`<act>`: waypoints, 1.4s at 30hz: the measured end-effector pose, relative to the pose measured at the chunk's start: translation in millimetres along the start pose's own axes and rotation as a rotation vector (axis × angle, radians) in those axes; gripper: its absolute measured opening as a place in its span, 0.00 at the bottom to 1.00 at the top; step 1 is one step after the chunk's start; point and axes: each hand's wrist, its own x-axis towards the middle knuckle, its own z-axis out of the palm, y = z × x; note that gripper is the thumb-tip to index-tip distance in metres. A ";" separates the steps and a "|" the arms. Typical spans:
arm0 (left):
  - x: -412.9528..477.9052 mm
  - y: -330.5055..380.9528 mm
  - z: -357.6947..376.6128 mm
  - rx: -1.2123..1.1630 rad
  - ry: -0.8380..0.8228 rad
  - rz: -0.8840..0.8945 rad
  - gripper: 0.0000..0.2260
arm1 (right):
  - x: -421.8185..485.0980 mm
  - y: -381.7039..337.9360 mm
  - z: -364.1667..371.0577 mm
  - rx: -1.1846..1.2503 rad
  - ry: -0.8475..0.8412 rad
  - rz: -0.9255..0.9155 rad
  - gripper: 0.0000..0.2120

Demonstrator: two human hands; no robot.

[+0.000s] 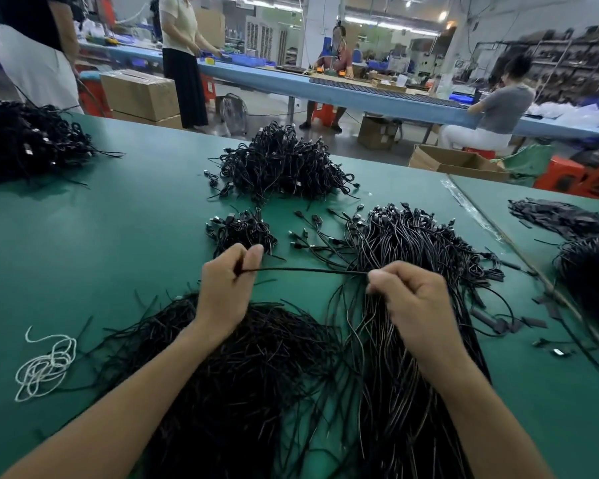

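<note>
A thin black tie strip (pixel 305 270) is stretched level between my two hands above the green table (pixel 83 257). My left hand (pixel 227 288) pinches its left end between thumb and fingers. My right hand (pixel 412 302) grips the right end together with the top of a bundle of black cables (pixel 395 375) that runs down toward me. Under my left forearm lies a loose heap of black tie strips (pixel 242 368). Straight cables with plugs (pixel 405 236) fan out beyond my right hand.
A small coiled bundle (pixel 242 229) and a big pile of coiled cables (pixel 284 164) lie farther back, another pile (pixel 28 140) at far left. White string (pixel 45 364) lies at left. Black pieces (pixel 564 219) sit on the right table. People work at benches beyond.
</note>
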 end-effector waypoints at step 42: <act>-14.0 47.8 4.6 -0.543 -0.190 -0.282 0.17 | -21.5 14.6 47.4 -0.399 -0.483 -0.173 0.12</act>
